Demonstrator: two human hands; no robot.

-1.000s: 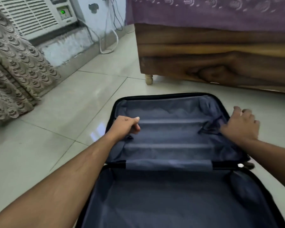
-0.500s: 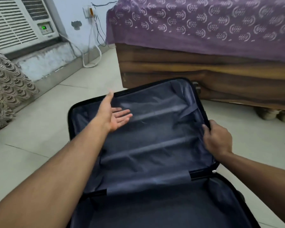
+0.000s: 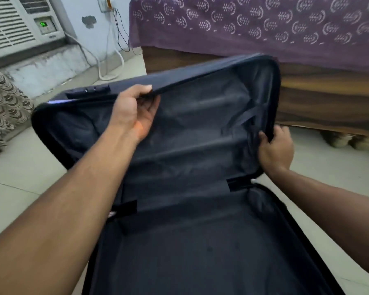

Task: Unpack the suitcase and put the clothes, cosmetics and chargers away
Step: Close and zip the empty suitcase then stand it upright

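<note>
Navy suitcase lid half-raised — left hand and right hand both clamp its rim; a slip could pinch fingers.

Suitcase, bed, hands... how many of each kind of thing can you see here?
Suitcases: 1, the suitcase, open, nothing visible inside.
Hands: 2, left hand and right hand, both gripping the lid's rim.
Beds: 1, the bed.
Air conditioners: 1, the air conditioner.
Curtains: 1, the curtain.
Total: 6
</note>
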